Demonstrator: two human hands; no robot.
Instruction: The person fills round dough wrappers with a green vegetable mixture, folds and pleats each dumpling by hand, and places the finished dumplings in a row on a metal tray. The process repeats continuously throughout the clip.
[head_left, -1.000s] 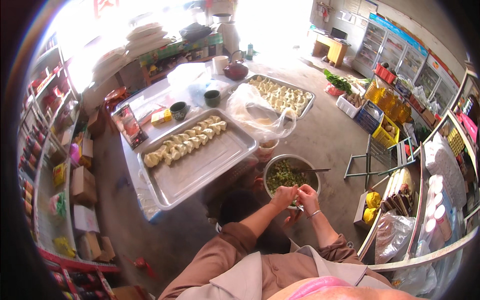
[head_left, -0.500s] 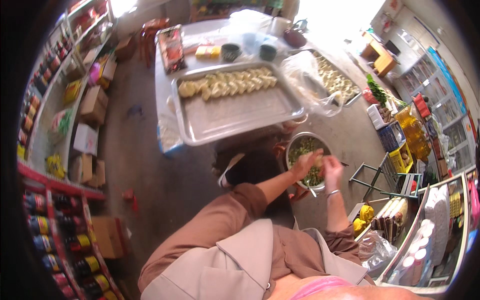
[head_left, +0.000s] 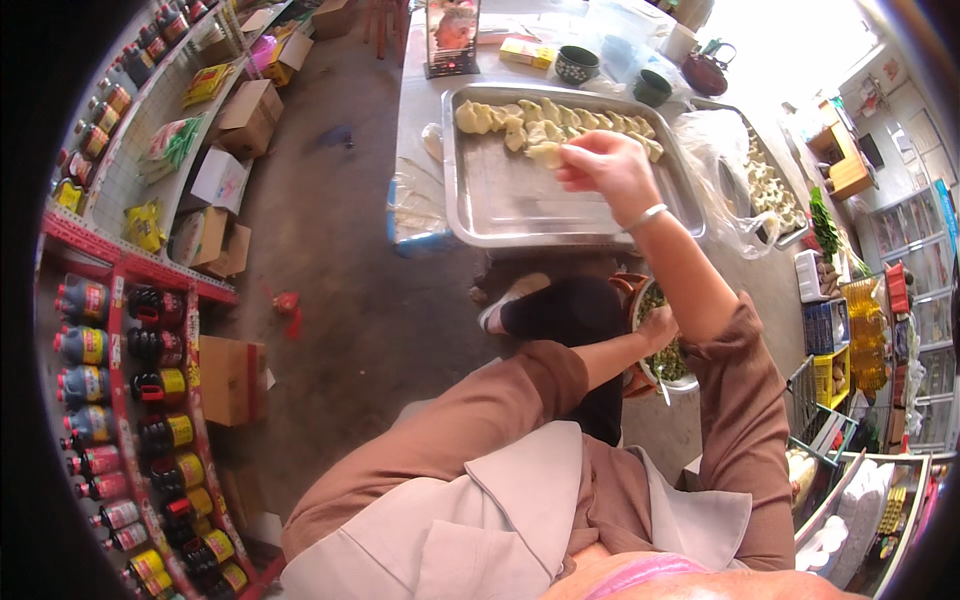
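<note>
My right hand (head_left: 602,172) reaches over the large metal tray (head_left: 465,215) and pinches a pale dumpling (head_left: 545,154) between thumb and fingers. The dumpling is at the near side of the rows of dumplings (head_left: 545,112) along the tray's far side; I cannot tell whether it touches the tray. My left hand (head_left: 657,328) is lower down, over a bowl (head_left: 681,385) of chopped green filling (head_left: 664,362). Its fingers look curled, and what they hold, if anything, is hidden. A spoon handle (head_left: 663,388) sticks out of the bowl's near side.
Behind the tray stand dark green cups (head_left: 577,65), a yellow box (head_left: 527,52) and a dark red kettle (head_left: 708,68). A clear plastic bag (head_left: 715,150) lies beside a second dumpling tray (head_left: 775,190). Bottle shelves (head_left: 120,370) line the left; crates (head_left: 828,330) stand right.
My right hand has moved from the bowl up to the tray, carrying a dumpling. My left hand has stayed by the bowl, parted from the right. The whole view has shifted.
</note>
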